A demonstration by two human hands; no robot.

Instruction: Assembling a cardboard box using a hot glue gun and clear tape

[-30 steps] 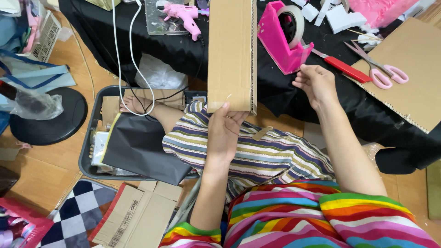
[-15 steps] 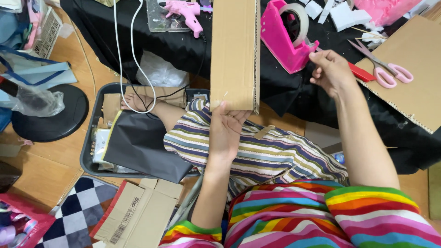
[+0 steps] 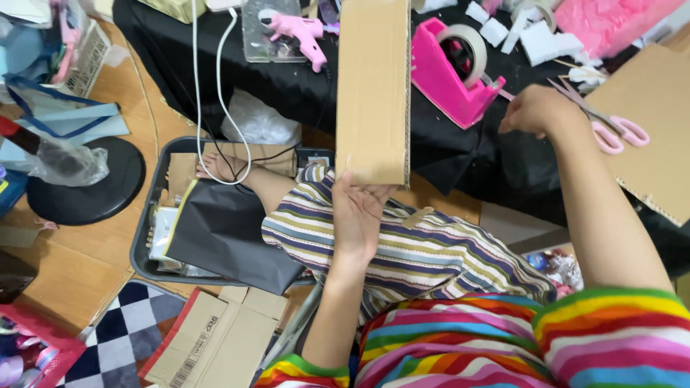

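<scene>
Two hands are busy at once, each with its own thing. My left hand (image 3: 357,215) is closed on the bottom edge of a long strip of corrugated cardboard (image 3: 374,86), thumb and fingers pinching it from below so that the strip stands up and away from me, its far end running out of the top of the view. The strip hangs over the edge of the black-covered table (image 3: 287,79) and above my striped trouser leg (image 3: 402,251). My right hand (image 3: 535,111) is out over the table just beside the pink tape dispenser (image 3: 453,75), fingers curled together near the cutter end where a short tail of tape (image 3: 503,92) pokes out; whether I have actually pinched that tail I cannot tell, since my knuckles hide the fingertips. The roll of pale tape (image 3: 467,43) sits in the dispenser's cradle. Just beyond my right wrist lie pink-handled scissors (image 3: 611,126), partly on a large flat sheet of cardboard (image 3: 654,136) that rests on the right side of the table. Farther back on the table a pink glue gun (image 3: 302,29) lies on a clear tray, with white cables (image 3: 208,100) dropping off the table edge toward the floor. Down on the floor by my foot is a dark plastic tray (image 3: 144,244) holding black paper and cardboard scraps, and a flattened box (image 3: 208,345) lies near it.
</scene>
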